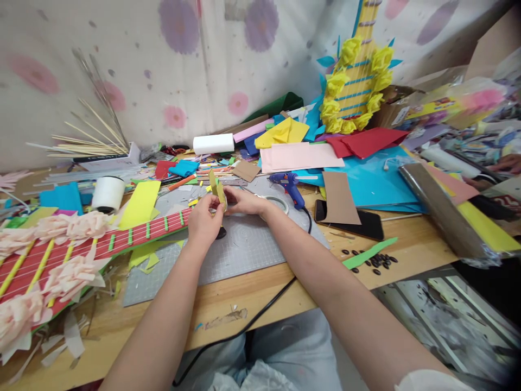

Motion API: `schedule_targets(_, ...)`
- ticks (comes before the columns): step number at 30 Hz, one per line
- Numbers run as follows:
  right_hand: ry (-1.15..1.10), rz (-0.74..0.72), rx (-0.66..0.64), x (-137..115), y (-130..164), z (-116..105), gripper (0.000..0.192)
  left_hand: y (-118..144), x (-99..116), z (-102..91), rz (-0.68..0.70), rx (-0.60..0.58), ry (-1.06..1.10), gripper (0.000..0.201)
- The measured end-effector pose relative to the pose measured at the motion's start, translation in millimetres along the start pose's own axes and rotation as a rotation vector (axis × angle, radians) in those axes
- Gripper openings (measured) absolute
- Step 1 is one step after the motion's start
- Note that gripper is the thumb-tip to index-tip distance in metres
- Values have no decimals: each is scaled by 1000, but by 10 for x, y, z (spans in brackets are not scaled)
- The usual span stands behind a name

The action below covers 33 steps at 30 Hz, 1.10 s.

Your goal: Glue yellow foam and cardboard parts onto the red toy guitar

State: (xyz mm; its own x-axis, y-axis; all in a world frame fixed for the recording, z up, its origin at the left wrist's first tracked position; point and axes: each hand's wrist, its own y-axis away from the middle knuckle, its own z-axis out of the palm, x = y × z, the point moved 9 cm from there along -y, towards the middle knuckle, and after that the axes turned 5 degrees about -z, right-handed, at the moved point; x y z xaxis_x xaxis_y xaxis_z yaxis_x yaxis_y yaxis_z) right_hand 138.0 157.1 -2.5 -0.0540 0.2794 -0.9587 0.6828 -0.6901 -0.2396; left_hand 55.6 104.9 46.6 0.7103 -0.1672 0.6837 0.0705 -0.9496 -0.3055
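left hand [204, 217] and right hand [244, 201] pinch upright yellow paper piece [217, 190], long axis vertical.

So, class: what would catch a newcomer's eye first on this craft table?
Probably the two paper guitars: a red guitar with pale pink flowers lying at the left, and a yellow guitar ringed with yellow flowers leaning on the back wall. At centre, the left hand and right hand pinch a small yellow-green paper piece over the grey cutting mat.
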Motion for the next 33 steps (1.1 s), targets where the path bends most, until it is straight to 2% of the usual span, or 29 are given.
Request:
schedule_targets(7, 36, 2, -9, -57, -3, 21, 60, -7, 3, 17, 0, -16, -9, 1)
schedule_targets(12, 76, -5, -16, -66, -7, 23, 62, -9, 3, 17, 0, -23, -20, 1)
schedule_targets(16, 137, 8, -30, -57, 17, 10, 72, 0, 0, 9, -14, -21, -42, 5)
schedule_targets(19, 162, 47, 8, -56, 72, -75, 87, 6, -3, 12, -21, -26, -49, 5)
schedule_targets(21, 177, 71, 39, -85, 122, -145, 90, 7, 1, 14, -14, -25, -51, 5)
schedule_targets(23, 229, 93, 65, -142, 172, -207, 77, 5, 7, 12, -3, -18, -51, 4)
schedule_targets(26, 403, 162, 64, -227, 239, -238, 37, -1, 6, 11, 3, -11, -52, 3)
schedule_targets(28, 533, 212, 33, -274, 271, -208, 17, -3, 3, 14, 4, -13, -53, 3)
schedule_targets(30, 642, 237, 2, -317, 286, -161, 10, -2, 4, 13, 7, -15, -50, 3)
schedule_targets(33, 747, 237, 6, -361, 283, -125, 13, 0, 6, 14, 17, -22, -39, 2)
